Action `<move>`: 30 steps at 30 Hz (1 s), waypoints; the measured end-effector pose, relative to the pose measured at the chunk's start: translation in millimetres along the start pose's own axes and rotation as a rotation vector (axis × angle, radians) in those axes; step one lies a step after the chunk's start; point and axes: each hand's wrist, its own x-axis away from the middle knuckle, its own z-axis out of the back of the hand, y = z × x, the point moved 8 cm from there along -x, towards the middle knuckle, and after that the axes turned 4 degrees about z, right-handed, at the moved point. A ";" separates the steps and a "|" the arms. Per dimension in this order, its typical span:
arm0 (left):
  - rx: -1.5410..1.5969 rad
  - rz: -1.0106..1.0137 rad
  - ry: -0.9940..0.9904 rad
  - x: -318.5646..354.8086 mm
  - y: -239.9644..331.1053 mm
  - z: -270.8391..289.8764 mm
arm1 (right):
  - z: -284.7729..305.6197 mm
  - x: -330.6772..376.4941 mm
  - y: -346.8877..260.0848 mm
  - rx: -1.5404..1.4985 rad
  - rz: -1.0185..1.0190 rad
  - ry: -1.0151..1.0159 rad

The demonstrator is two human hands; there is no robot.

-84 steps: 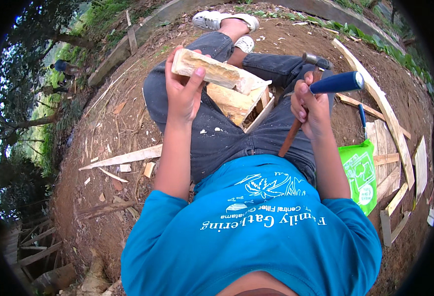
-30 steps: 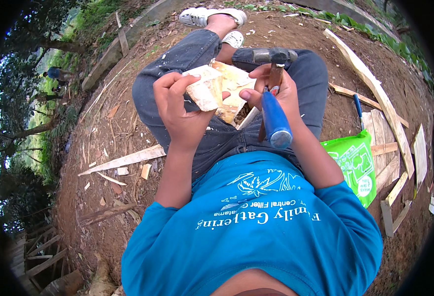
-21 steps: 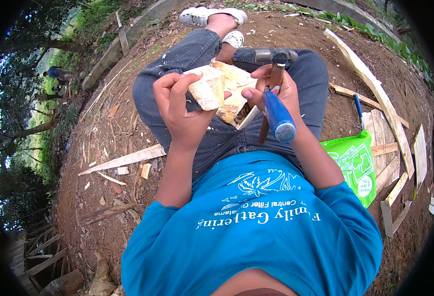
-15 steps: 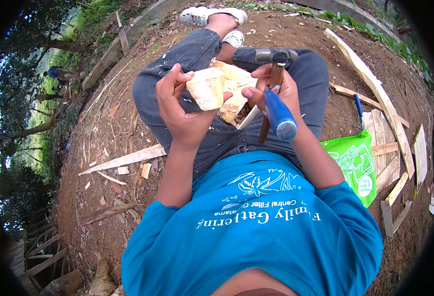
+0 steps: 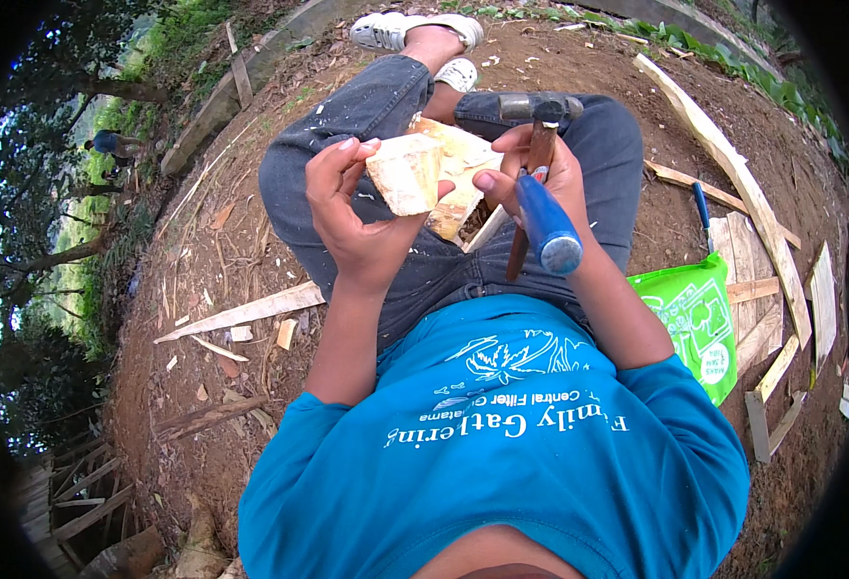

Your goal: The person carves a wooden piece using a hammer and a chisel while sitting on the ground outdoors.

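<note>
Raised over my lap, my left hand (image 5: 361, 207) grips a pale, rough-cut wood block (image 5: 405, 176) between thumb and fingers. Behind it, between my legs, lies a larger pale wood piece (image 5: 468, 150). My right hand (image 5: 561, 179) is closed around two tools at once. One is a hammer (image 5: 540, 109) with a metal head on top and a brown handle running down past the palm. The other is a blue-handled chisel (image 5: 546, 224), its round metal end toward me; its blade is hidden. My right fingertips are close to the larger wood piece; whether they touch it is unclear.
A green bag (image 5: 690, 318) lies on the soil at my right, beside boards and a long curved wood strip (image 5: 733, 174). Another blue-handled tool (image 5: 701, 207) rests there. On my left are a pointed wood offcut (image 5: 241, 314) and chips. A person (image 5: 111, 145) is far left.
The block in my left hand has tilted very slightly and my left fingers have shifted a little. My right hand and its tools have stayed in place.
</note>
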 end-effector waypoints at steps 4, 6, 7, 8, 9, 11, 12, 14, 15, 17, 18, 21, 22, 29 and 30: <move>0.060 0.086 -0.042 -7.5 -11.8 -3.7 | 0.8 -1.4 -1.4 0.007 -0.023 -0.002; 0.149 0.188 -0.156 -20.2 -28.1 -16.5 | 5.6 -1.4 0.2 0.024 -0.011 0.041; 0.132 0.261 -0.236 -29.1 -33.0 -24.6 | 8.1 -2.2 0.0 0.031 -0.007 0.060; 0.116 0.292 -0.307 -37.5 -39.8 -35.0 | 11.1 -2.0 1.4 0.020 0.016 0.081; 0.101 0.322 -0.381 -45.5 -50.5 -47.6 | 13.5 -2.4 1.0 -0.008 0.018 0.096; 0.061 0.175 -0.538 -57.6 -69.0 -70.6 | 15.5 -2.0 0.1 -0.066 0.013 0.110; -0.008 0.130 -0.679 -60.0 -81.0 -87.3 | 19.5 -1.1 6.5 -0.050 -0.105 0.131; -0.130 0.107 -0.893 -54.1 -114.1 -122.4 | 20.6 -2.6 2.4 -0.095 -0.088 0.148; -0.190 0.089 -1.001 -48.5 -128.3 -139.8 | 24.7 -3.1 5.4 -0.134 -0.099 0.128; -0.235 0.113 -1.210 -35.3 -146.3 -166.8 | 32.1 -2.8 5.4 -0.234 -0.091 0.099; -0.258 0.124 -1.315 -25.8 -153.3 -175.6 | 34.1 -3.1 5.5 -0.285 -0.086 0.085; -0.379 0.105 -1.401 -9.1 -164.6 -182.3 | 41.1 -5.1 3.7 -0.396 -0.086 0.118; -0.383 0.132 -1.434 -8.3 -162.0 -178.7 | 44.0 -5.8 5.2 -0.347 -0.101 0.120; 0.018 0.171 -0.917 -55.8 -112.1 -146.5 | 28.0 -29.8 34.2 -0.337 -0.189 0.026; 0.249 0.221 -0.809 -66.7 -100.1 -142.4 | 24.4 -35.2 40.0 -0.294 -0.194 0.010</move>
